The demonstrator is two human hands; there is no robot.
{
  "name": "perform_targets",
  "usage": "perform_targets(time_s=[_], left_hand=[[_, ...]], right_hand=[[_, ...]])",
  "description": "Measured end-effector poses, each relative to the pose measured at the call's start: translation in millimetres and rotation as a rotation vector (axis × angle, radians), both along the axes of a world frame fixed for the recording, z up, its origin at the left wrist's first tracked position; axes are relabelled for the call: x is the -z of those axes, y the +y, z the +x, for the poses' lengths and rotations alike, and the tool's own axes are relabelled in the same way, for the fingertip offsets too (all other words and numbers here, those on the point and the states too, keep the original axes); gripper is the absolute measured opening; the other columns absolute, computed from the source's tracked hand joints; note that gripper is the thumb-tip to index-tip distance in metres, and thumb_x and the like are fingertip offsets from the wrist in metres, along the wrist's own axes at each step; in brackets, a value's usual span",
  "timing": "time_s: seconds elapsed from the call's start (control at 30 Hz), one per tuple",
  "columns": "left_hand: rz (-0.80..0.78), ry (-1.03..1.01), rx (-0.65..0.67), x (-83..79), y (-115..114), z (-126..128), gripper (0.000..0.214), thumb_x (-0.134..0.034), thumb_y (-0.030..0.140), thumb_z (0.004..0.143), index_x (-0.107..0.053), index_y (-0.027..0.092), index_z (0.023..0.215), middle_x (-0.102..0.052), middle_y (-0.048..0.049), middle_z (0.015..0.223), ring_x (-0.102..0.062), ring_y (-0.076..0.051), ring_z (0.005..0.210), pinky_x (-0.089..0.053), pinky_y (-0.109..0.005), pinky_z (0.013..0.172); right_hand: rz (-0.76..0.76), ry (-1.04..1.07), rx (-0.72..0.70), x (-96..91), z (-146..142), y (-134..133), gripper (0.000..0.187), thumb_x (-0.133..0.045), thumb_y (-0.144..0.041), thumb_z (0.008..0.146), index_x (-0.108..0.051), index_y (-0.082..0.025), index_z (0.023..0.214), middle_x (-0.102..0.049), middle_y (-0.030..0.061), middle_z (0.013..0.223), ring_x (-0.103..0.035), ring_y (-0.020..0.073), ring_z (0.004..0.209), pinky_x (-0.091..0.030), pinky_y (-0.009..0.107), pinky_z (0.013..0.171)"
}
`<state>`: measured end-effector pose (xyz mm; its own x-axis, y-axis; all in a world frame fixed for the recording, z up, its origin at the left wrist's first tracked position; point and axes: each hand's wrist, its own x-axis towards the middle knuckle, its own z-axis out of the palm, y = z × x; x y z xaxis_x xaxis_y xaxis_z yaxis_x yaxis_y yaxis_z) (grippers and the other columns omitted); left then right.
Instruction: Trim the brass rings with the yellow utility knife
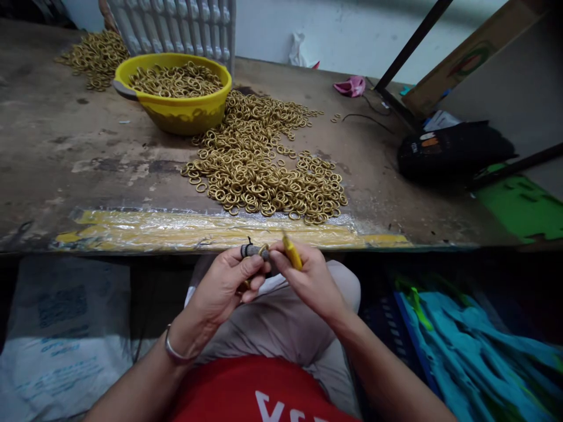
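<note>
Just past the table's front edge, above my lap, my two hands meet. My left hand [235, 272] is closed, pinching a brass-coloured ring [263, 249] between thumb and index finger. More rings seem tucked in its lower fingers. A grey wrap [253, 251] with a black band appears to cover the left index finger. My right hand [310, 281] is closed around a slim yellow-handled tool [292, 253], its dark tip pointing up and away; its exact kind is unclear. The right thumb and fingertips touch the ring's side. A large heap of loose rings [272, 176] lies beyond my hands.
A yellow basin [185, 114] full of rings stands behind the heap at left. Another ring pile [99, 55] lies beyond, near a grey ribbed panel [176, 29]. Yellow tape [211, 228] covers the table edge. A black bag [453, 149] sits right; turquoise straps [470, 340] lie below.
</note>
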<state>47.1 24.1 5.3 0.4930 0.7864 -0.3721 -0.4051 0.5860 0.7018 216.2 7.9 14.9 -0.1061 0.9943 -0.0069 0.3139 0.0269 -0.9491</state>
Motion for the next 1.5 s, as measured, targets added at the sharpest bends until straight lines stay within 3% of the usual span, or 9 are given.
perform_targets(time_s=[0.33, 0.57, 0.7, 0.87, 1.07, 1.23, 1.33, 1.4, 1.5], left_hand=[[0.387, 0.400, -0.049, -3.7, -2, -6, 0.028, -0.072, 0.038, 0.081, -0.062, 0.015, 0.070, -0.050, 0.0033, 0.054, -0.042, -0.007, 0.045, -0.033, -0.019, 0.043], [0.584, 0.379, 0.288, -25.8, -10, -12, 0.021, -0.075, 0.029, 0.077, -0.065, 0.016, 0.064, -0.058, -0.0023, 0.065, -0.049, -0.014, 0.061, -0.040, -0.025, 0.058], [0.347, 0.484, 0.238, 14.3, -3, -5, 0.034, -0.066, 0.043, 0.080, -0.057, 0.016, 0.063, -0.045, 0.0036, 0.054, -0.037, -0.010, 0.051, -0.031, -0.022, 0.050], [0.433, 0.935, 0.070, 93.5, 2, 1, 0.029, -0.070, 0.044, 0.069, -0.062, 0.016, 0.066, -0.063, -0.0042, 0.065, -0.057, -0.022, 0.066, -0.041, -0.029, 0.061], [0.454, 1.241, 0.368, 151.2, -1, -1, 0.039, -0.054, 0.042, 0.082, -0.071, 0.013, 0.103, -0.073, -0.0180, 0.099, -0.066, -0.037, 0.105, -0.047, -0.043, 0.091], [0.615, 1.058, 0.598, 79.6, 4, -3, 0.046, -0.069, 0.032, 0.073, -0.069, 0.023, 0.118, -0.064, -0.0113, 0.133, -0.055, -0.032, 0.124, -0.040, -0.039, 0.106], [0.814, 0.789, 0.656, 4.3, 30, 0, 0.019, -0.059, 0.033, 0.087, -0.074, 0.025, 0.093, -0.075, -0.0034, 0.093, -0.067, -0.022, 0.086, -0.051, -0.029, 0.078], [0.990, 0.792, 0.423, -29.5, 67, 0, 0.020, -0.057, 0.035, 0.089, -0.074, 0.023, 0.085, -0.072, -0.0033, 0.077, -0.064, -0.020, 0.073, -0.050, -0.028, 0.072], [1.244, 1.094, -0.129, -38.0, 145, -16, 0.028, -0.065, 0.045, 0.082, -0.071, 0.023, 0.099, -0.073, -0.0072, 0.101, -0.064, -0.027, 0.096, -0.048, -0.037, 0.090]], right_hand=[[0.115, -0.820, -0.112, -2.2, 10, -8, 0.029, -0.049, -0.002, 0.076, -0.062, -0.018, 0.097, -0.068, 0.0063, 0.089, -0.062, 0.0188, 0.077, -0.039, 0.027, 0.067], [0.078, -1.054, 0.171, 13.5, 49, 27, 0.013, -0.049, -0.014, 0.085, -0.061, -0.017, 0.086, -0.066, 0.0084, 0.075, -0.058, 0.0201, 0.065, -0.032, 0.028, 0.060], [0.100, -0.788, 0.252, 19.3, 74, 37, 0.019, -0.049, -0.035, 0.089, -0.060, -0.020, 0.081, -0.062, 0.0015, 0.068, -0.054, 0.0166, 0.060, -0.034, 0.026, 0.059], [-0.001, -0.664, 0.581, 35.1, 142, 56, 0.035, -0.055, -0.042, 0.077, -0.061, -0.017, 0.100, -0.066, 0.0064, 0.081, -0.060, 0.0220, 0.073, -0.043, 0.031, 0.068], [0.009, -0.601, 0.678, 38.3, 198, 70, 0.016, -0.057, -0.034, 0.068, -0.060, -0.020, 0.076, -0.063, 0.0074, 0.074, -0.057, 0.0245, 0.074, -0.040, 0.036, 0.072], [-0.038, -0.343, 0.654, 43.3, 208, 75, 0.022, -0.062, -0.041, 0.070, -0.062, -0.020, 0.076, -0.058, 0.0020, 0.062, -0.052, 0.0184, 0.058, -0.039, 0.031, 0.057], [-0.109, -0.105, 0.617, 50.1, 219, 76, 0.032, -0.062, -0.051, 0.073, -0.058, -0.019, 0.074, -0.054, -0.0007, 0.054, -0.045, 0.0131, 0.044, -0.036, 0.027, 0.045], [-0.152, 0.058, 0.589, 53.4, 228, 74, 0.039, -0.065, -0.056, 0.072, -0.056, -0.019, 0.070, -0.055, -0.0002, 0.052, -0.046, 0.0118, 0.042, -0.039, 0.026, 0.043], [-0.185, 0.255, 0.564, 56.2, 240, 70, 0.043, -0.076, -0.056, 0.064, -0.060, -0.017, 0.074, -0.064, 0.0049, 0.062, -0.059, 0.0150, 0.051, -0.051, 0.028, 0.049]])
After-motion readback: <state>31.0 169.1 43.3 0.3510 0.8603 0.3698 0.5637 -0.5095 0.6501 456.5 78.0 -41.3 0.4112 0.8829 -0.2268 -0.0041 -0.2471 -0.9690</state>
